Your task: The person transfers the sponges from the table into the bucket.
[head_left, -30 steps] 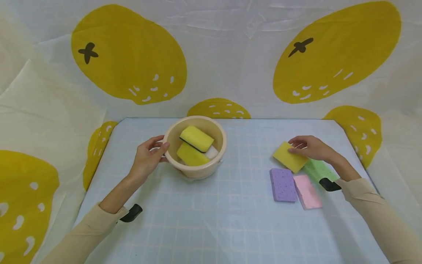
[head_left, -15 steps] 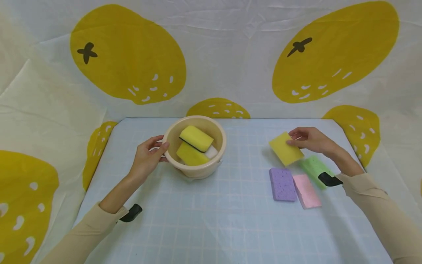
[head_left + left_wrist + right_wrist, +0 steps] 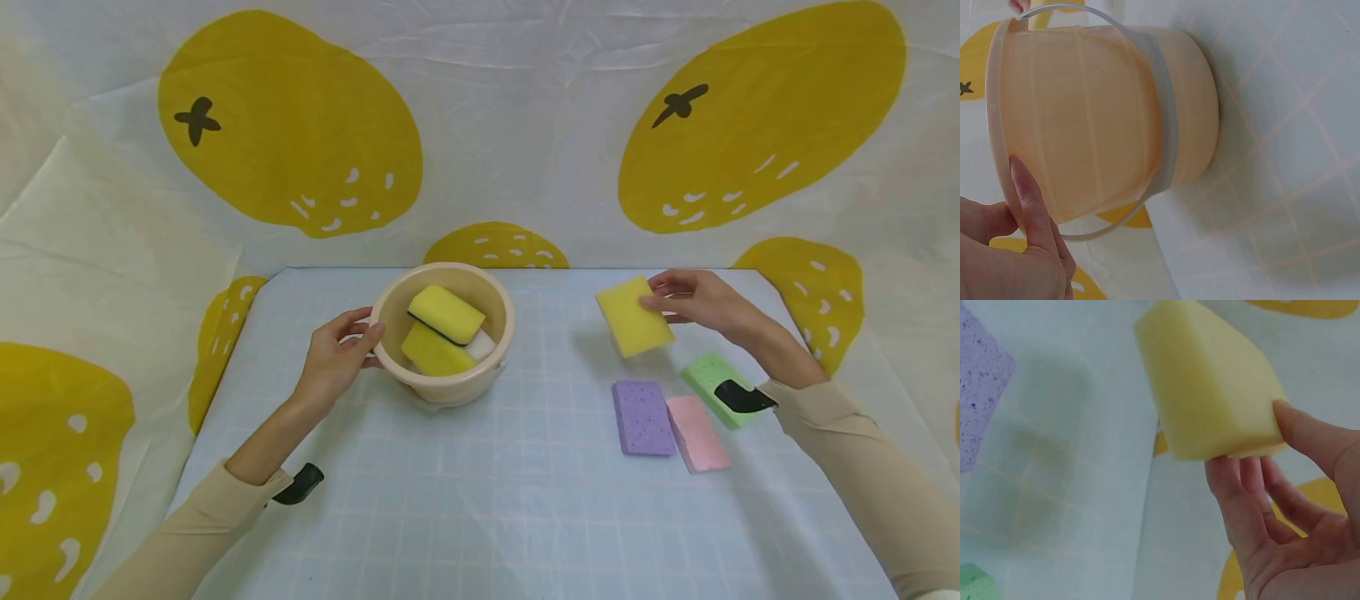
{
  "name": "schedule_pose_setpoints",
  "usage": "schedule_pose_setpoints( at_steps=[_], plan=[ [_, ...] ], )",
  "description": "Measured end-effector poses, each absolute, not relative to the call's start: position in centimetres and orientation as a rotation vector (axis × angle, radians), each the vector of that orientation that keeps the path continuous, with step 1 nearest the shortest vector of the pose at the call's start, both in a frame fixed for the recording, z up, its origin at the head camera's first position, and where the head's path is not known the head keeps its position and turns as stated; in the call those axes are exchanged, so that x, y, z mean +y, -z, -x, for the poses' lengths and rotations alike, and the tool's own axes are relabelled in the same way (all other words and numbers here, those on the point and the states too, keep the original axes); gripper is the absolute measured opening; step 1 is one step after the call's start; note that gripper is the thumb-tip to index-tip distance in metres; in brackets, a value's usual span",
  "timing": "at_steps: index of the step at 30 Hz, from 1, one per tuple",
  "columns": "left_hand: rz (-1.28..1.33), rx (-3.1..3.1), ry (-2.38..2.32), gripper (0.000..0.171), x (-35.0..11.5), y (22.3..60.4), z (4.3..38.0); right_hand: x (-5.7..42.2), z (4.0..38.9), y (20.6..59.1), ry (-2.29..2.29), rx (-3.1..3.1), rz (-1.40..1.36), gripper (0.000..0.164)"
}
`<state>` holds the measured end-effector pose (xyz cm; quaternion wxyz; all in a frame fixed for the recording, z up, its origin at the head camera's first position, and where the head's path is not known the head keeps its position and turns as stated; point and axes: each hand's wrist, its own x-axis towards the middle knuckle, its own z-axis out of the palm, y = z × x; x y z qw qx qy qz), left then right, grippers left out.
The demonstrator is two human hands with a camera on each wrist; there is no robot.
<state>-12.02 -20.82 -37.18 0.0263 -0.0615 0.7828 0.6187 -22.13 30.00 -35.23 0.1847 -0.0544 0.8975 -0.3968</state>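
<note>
- Far left: the left hand [image 3: 330, 357] gripped the bucket [image 3: 459, 392] at the left of its rim, thumb over the edge, fingers against the outer wall.
- Inside the bucket, which stood upright on the table [image 3: 450, 508], we saw a dark-backed sponge [image 3: 447, 313] lying partly over a yellow sponge [image 3: 433, 351], with a white piece [image 3: 481, 345] beside them.
- Right of centre: the held sponge [image 3: 635, 317] hung above the table, well apart from the bucket. The key relation, we judged, was that it lay between bucket and right hand; we could not tell its long axis surely.
- Nearer us lay the purple sponge [image 3: 645, 419] and pink sponge [image 3: 697, 435], side by side.
- Right: the right hand [image 3: 701, 302], nearest the held sponge, pinched its right edge between thumb and fingers.
- The green sponge [image 3: 703, 374] lay just beyond the pink sponge, partly hidden.
</note>
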Motion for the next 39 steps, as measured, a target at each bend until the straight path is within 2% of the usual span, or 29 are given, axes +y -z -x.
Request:
schedule_pose_setpoints(
  at_steps=[14,32,39],
  plan=[
    [0.198,2.428,-1.900,0.055,-20.9,37.2,12.0,26.6,22.2,32.1,1.209,2.505,0.163,0.066],
    [0.196,2.414,-1.907,0.056,-20.9,37.2,12.1,21.0,22.6,29.5,1.405,2.420,0.245,0.056],
    [0.197,2.414,-1.900,0.056,-20.9,37.2,12.1,18.3,23.1,29.1,1.462,2.372,0.322,0.047]
  ],
)
